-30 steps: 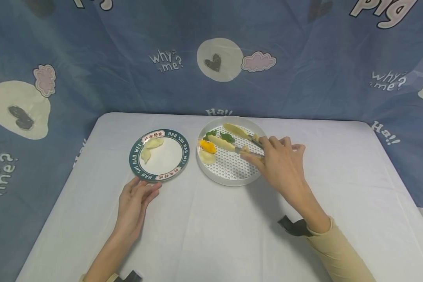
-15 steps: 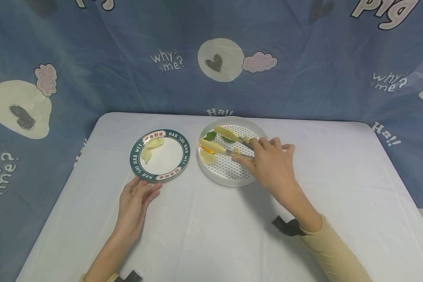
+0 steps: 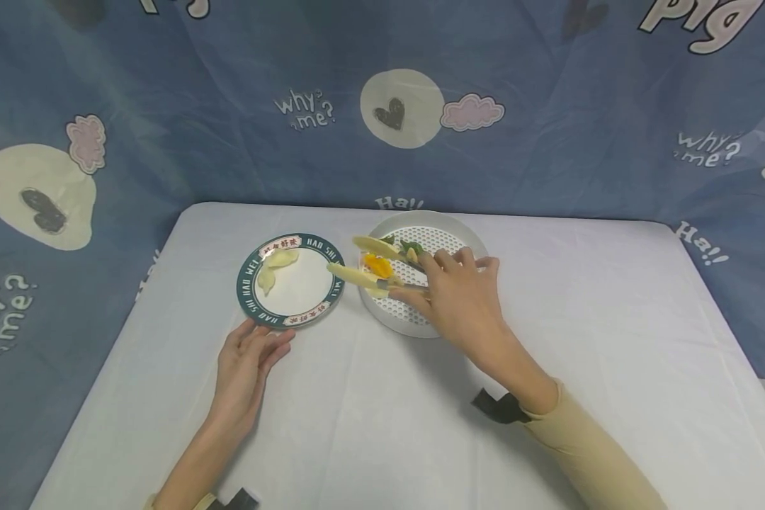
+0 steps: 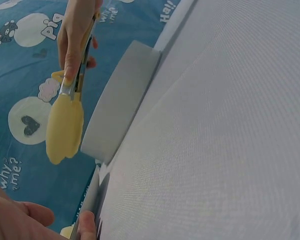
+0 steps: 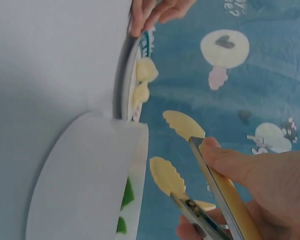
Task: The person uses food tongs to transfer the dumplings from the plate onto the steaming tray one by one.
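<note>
My right hand (image 3: 462,301) grips yellow-tipped tongs (image 3: 375,248) above the left part of a round white tray (image 3: 392,324). The tongs' two tips stand apart with nothing between them in the right wrist view, one tip near the plate's right rim. Under them on the tray lie an orange-yellow piece (image 3: 378,265), green leafy pieces and a pale piece partly hidden by the tongs. The fingers of my left hand (image 3: 245,372) touch the near edge of a green-rimmed plate (image 3: 248,301), which bears pale dumpling-like pieces (image 3: 282,258).
Plate and tray stand side by side near the far edge of a table with a white cloth (image 3: 382,425). A blue patterned curtain (image 3: 229,142) hangs behind it. A dark strap (image 3: 500,407) is at my right wrist.
My right hand has moved left with the tongs, from over the tray's middle toward the plate. My left hand and the plate have stayed in place.
</note>
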A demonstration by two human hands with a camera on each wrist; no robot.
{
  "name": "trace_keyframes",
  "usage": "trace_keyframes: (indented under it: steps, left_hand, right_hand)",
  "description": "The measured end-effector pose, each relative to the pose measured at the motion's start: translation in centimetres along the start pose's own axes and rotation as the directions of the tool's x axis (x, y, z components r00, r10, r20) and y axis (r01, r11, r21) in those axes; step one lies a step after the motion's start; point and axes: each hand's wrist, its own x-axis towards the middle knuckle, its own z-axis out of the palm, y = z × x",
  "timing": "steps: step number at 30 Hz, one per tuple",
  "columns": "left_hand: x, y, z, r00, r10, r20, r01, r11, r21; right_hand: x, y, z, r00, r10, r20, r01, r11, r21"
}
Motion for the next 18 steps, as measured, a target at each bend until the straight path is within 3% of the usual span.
trace_keyframes:
  steps: [18]
  left_hand:
    - [-0.1, 0.0, -0.1, 1.0, -0.004, 0.008, 0.004, 1.0, -0.01]
  right_hand:
    - [1.8, -3.8, 0.8, 0.996, -0.083, 0.043, 0.083, 0.996, 0.019]
